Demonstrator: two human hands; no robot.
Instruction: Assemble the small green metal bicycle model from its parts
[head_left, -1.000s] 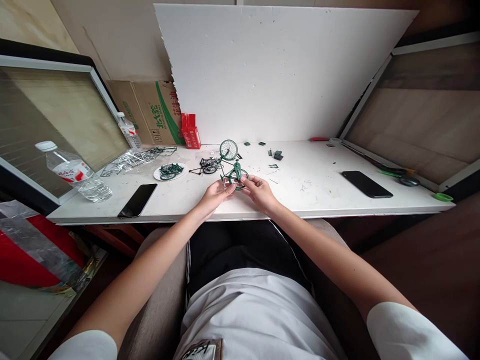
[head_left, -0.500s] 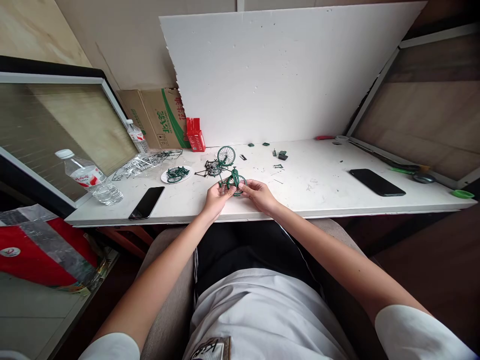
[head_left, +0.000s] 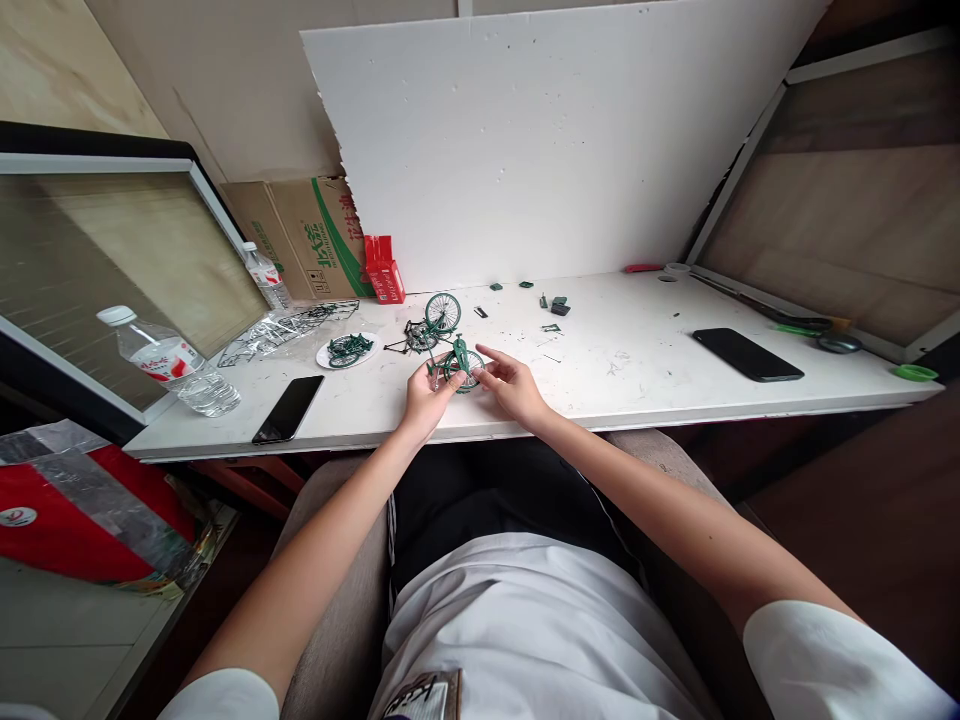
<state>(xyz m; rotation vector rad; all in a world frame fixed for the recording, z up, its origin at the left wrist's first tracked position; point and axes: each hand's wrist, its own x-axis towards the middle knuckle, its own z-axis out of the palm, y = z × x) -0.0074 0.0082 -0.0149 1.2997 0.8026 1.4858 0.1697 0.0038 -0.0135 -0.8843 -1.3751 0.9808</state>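
A small green model bicycle (head_left: 460, 362) is held close to the front edge of the white table (head_left: 600, 385). My left hand (head_left: 429, 398) grips its lower left part, thumb against the frame. My right hand (head_left: 511, 385) is at its right side, fingers apart, with the thumb near the wheel; whether the thumb touches it is hard to tell. Just behind stands a green spoked wheel (head_left: 442, 313), beside a tangle of dark small parts (head_left: 417, 338). A white plate (head_left: 322, 357) with green parts lies to the left.
Two phones (head_left: 289, 409) (head_left: 746, 355) lie left and right. Water bottles (head_left: 169, 360) (head_left: 266, 275), a red box (head_left: 385, 270) and a cardboard box (head_left: 304, 235) stand at the left. Small green pieces (head_left: 559, 306) lie towards the white board (head_left: 555, 150).
My right hand's fingers have opened away from the bicycle's right side. My left hand still holds the bicycle. The whole view has shifted slightly.
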